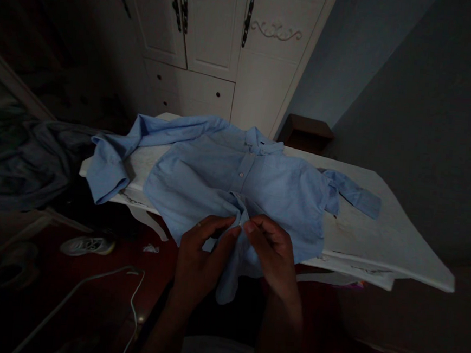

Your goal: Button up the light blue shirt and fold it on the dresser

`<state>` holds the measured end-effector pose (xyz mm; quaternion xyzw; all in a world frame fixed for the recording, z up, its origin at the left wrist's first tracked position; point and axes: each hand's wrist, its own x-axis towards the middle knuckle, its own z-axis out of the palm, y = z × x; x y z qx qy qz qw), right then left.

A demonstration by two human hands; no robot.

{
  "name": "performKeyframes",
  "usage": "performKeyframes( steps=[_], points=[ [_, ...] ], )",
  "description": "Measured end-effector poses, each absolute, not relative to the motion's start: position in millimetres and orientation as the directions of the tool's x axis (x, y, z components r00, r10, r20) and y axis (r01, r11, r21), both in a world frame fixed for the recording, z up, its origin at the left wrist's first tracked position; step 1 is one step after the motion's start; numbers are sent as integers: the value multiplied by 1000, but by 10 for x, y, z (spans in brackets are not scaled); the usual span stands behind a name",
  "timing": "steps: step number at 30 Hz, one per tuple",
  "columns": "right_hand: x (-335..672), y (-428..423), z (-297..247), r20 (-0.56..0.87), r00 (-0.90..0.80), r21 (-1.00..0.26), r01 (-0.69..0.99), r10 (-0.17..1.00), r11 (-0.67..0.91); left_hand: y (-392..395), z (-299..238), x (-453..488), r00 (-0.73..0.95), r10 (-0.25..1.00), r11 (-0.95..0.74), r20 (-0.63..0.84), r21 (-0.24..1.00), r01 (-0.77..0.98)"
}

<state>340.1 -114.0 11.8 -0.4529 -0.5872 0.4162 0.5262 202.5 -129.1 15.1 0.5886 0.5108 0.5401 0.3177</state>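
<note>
A light blue button-up shirt (203,166) lies spread on a white table (362,224), its collar toward the far side and its lower front hanging over the near edge. My left hand (203,253) pinches the front placket near the hem. Close beside it, my right hand (272,250) pinches the same strip of cloth, and the fingertips of both hands nearly meet. A small pale spot, perhaps a button, shows between them, too small to be sure. Higher on the placket, a white button (241,175) is visible. The sleeves stretch out to left and right.
Behind the table stands a white wardrobe (213,39), with a brown box-like stand (308,129) to its right. Dark clothes (28,160) are heaped at left. On the red floor are a shoe (87,246) and a white cable (84,281).
</note>
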Motion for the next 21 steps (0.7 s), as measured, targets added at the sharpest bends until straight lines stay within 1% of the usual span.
performKeyframes(
  steps=[4, 8, 14, 21],
  points=[
    [3423, -1123, 104, 232, -11, -969, 89, 973, 232, -1274, 153, 2018, -90, 936, -303, 339, 911, 279],
    [3388, -1136, 37, 260, 58, -957, 147, 964, 249, -1254, 134, 2022, -62, 942, -301, 328, 914, 271],
    [3310, -1120, -3, 318, 126, -934, 211, 940, 288, -1225, 69, 2056, -98, 947, -271, 305, 926, 264],
    [3336, -1079, -44, 310, 107, -942, 170, 945, 289, -1203, -11, 2117, -128, 944, -266, 305, 930, 255]
  ],
)
